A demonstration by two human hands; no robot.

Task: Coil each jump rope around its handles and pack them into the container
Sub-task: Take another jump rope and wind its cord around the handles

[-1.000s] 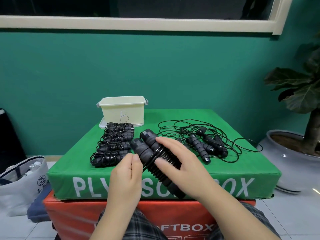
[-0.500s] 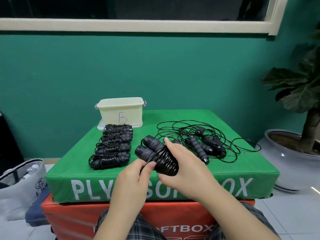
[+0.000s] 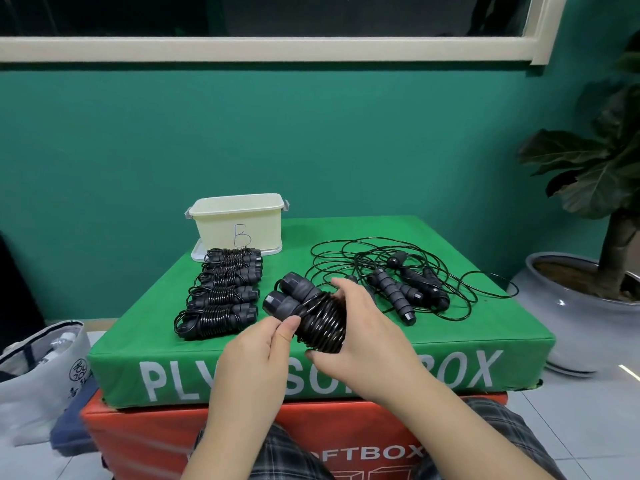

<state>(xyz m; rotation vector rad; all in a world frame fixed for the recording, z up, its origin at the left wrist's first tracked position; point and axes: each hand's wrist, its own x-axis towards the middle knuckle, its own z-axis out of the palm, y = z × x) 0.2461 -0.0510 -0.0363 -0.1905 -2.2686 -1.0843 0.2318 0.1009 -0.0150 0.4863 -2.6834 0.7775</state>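
Jump rope (image 3: 311, 315), coiled on its handles, sits between your hands above the surface (image 3: 467, 337): right hand (image 3: 367, 336) wraps it, left hand (image 3: 258, 344) pinches at 9 o'clock. Container (image 3: 239, 223) at 11.

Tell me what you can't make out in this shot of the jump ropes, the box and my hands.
All in the head view:
- Inside of the cream container: its near wall hides the contents.
- Lower ends of the held rope's handles: covered by the right hand and the coils.
- Left hand fingers: seen from behind, only the thumb shows.
- Count of loose ropes: too tangled to tell.
- White lettering on the green box: hands block the middle.
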